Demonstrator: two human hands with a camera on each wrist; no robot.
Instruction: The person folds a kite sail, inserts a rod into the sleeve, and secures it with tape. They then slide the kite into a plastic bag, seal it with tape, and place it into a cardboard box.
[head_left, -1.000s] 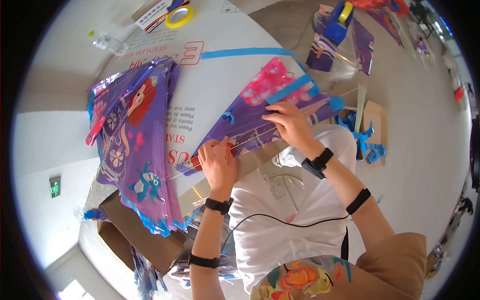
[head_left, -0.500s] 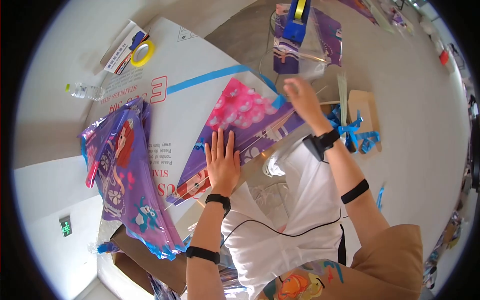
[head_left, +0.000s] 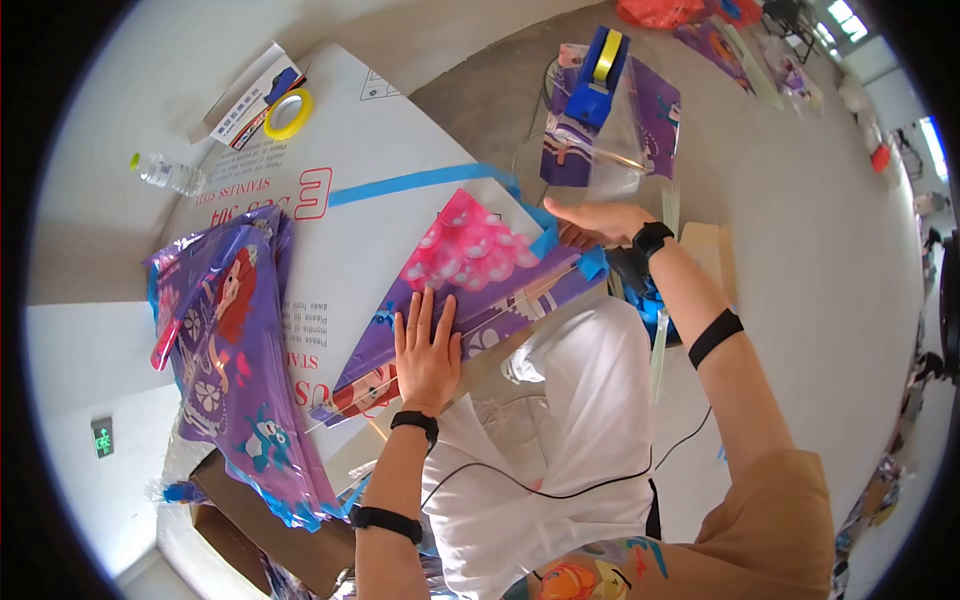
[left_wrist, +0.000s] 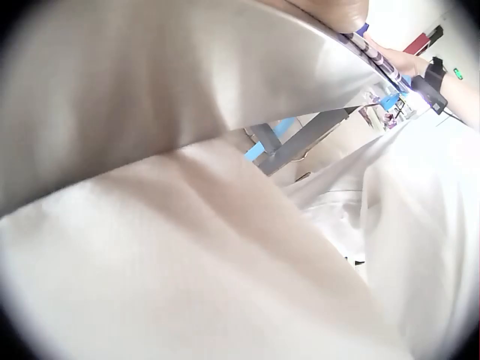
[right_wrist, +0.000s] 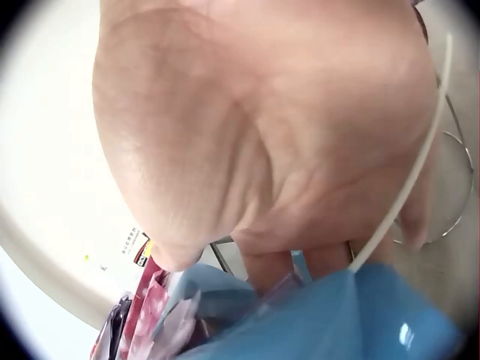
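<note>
A purple film sheet [head_left: 480, 310] with a pink balloon print lies on the white board. My left hand [head_left: 428, 362] rests flat on it, fingers spread; in the left wrist view only part of this hand [left_wrist: 334, 11] shows at the top. At the sheet's upper right corner, my right hand [head_left: 605, 222] touches the blue edge [head_left: 545, 240], thumb straight out. The right wrist view shows its palm [right_wrist: 262, 127] above blue film [right_wrist: 322, 322], which hides the fingertips, and a thin white rod [right_wrist: 409, 180] crosses beside them.
Folded purple sheets [head_left: 235, 370] hang over the board's [head_left: 370, 260] left edge. Yellow tape [head_left: 289, 114], a box [head_left: 245, 100] and a bottle [head_left: 165, 173] lie at the back left. A blue tape dispenser [head_left: 598, 85] sits upper right, with a cardboard box [head_left: 710, 265] below.
My right hand has lowered onto the sheet's right corner from above it. My left hand, earlier with bent fingers near the sheet's lower edge, now lies flat higher on the print.
</note>
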